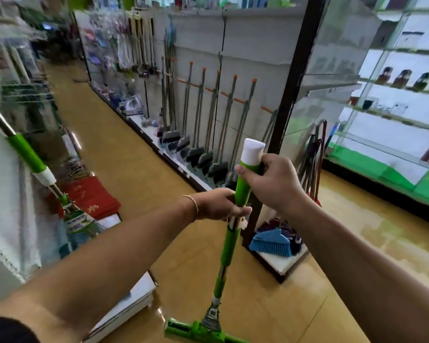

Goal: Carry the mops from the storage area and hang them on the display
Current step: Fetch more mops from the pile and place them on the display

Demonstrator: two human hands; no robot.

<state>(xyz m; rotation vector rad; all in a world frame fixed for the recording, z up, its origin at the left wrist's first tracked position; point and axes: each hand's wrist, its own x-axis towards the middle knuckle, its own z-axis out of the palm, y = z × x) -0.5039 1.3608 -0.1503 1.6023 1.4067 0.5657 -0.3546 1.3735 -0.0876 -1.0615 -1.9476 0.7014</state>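
I hold a green mop (229,246) upright in front of me, its white-capped handle top at centre and its green head near the floor at the bottom edge. My left hand (217,204) grips the shaft just below the upper green grip. My right hand (270,180) grips the green grip right under the white cap. A second green mop (29,154) leans at the left, its packaged head low beside a red mat. The display wall (245,58) ahead carries a row of hanging brooms and mops (208,134) with orange tips.
A shop aisle with a tan floor (114,149) runs ahead between shelving. A dark post (290,95) stands right of my hands, with a blue brush (270,242) at its base. Glass shelves (394,107) fill the right. A white shelf base (131,303) juts out at lower left.
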